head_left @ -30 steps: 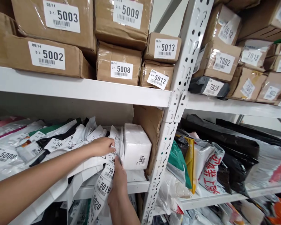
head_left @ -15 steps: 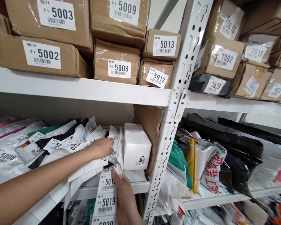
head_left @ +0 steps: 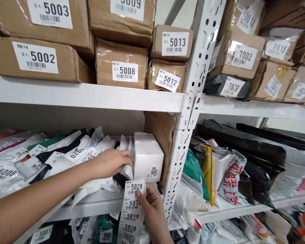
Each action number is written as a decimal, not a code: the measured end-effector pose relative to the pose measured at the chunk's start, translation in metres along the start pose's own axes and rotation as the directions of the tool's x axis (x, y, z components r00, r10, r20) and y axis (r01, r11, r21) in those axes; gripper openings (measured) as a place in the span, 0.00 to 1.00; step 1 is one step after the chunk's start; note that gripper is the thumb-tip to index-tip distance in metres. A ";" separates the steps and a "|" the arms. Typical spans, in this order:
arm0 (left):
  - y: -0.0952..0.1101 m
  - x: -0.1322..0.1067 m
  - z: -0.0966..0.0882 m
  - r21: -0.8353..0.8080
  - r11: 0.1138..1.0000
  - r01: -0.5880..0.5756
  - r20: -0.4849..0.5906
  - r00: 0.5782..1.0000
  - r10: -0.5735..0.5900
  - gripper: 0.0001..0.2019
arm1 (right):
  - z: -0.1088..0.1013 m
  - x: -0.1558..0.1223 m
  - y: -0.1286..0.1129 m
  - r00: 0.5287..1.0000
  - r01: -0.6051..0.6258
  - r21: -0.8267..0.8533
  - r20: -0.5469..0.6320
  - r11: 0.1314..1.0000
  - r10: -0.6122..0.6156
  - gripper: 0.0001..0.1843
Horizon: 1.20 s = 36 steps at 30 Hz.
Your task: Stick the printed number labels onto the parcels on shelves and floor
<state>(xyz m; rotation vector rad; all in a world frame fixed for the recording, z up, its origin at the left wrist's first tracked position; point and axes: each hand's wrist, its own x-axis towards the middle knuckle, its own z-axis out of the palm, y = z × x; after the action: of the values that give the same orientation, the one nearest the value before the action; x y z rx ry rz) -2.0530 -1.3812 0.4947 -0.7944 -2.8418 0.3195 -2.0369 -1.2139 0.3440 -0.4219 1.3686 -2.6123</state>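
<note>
1. Strip of labels (head_left: 132, 217): hangs in front of the lower shelf edge (head_left: 99, 205), with 5029 on the top label and the far end out of view below.
2. Right hand (head_left: 152, 206): gripping the strip near its top, thumb across the front, fingers curled by the right edge; just left of the white post (head_left: 185, 135) in view.
3. Left hand (head_left: 115, 162): fingers curled against a thin white packet (head_left: 127, 171); cannot tell whether pinching it or merely touching.
4. White box (head_left: 148, 157) marked 4038: stands just right of the packet, hemmed in by an upright cardboard sheet (head_left: 160, 145); little sideways room.
5. Leaning packages (head_left: 5, 173): crowd the shelf leftward, beneath the left forearm.
6. Open room: runs above the packages up to the upper beam (head_left: 86, 96), and outward before the lower edge.
</note>
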 end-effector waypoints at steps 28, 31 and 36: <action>0.001 0.010 0.010 -0.232 0.882 0.410 0.176 0.909 -0.377 0.09 | 0.046 0.017 0.008 0.954 -0.189 0.290 -0.173 0.938 0.246 0.23; 0.001 0.009 0.011 -0.212 0.877 0.432 0.191 0.898 -0.396 0.09 | 0.035 0.007 0.023 0.919 -0.207 0.294 -0.270 0.933 0.289 0.26; 0.008 0.002 0.022 -0.119 0.957 0.266 0.011 0.964 -0.266 0.14 | 0.007 -0.011 0.044 0.939 -0.129 0.205 -0.288 0.970 0.186 0.28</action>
<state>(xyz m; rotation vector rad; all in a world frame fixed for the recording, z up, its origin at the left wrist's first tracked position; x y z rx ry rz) -2.0559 -1.3772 0.4721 -0.4198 -2.9358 0.1086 -2.0237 -1.2416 0.3094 0.1220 1.1651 -2.7154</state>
